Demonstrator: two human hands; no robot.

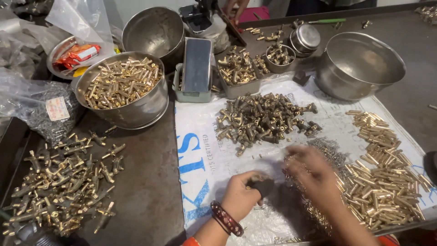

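Note:
My left hand (241, 196), with a dark red bangle on the wrist, is closed around a small dark brass fitting (261, 186) above a white printed sack (200, 168). My right hand (314, 175) is blurred with motion and reaches into a heap of thin metal springs (330, 152); whether it holds one I cannot tell. A pile of dark brass fittings (261, 120) lies just beyond both hands. To the right spreads a heap of bright brass tubes (382, 173).
A steel bowl of brass tubes (123, 84) stands at the left, with assembled brass fittings (63, 182) heaped in front of it. Empty steel bowls (359, 64) (152, 29), a small tray of fittings (239, 70), a grey box (196, 66) and plastic bags (41, 109) ring the area. Another person's hand (234, 9) shows at the far edge.

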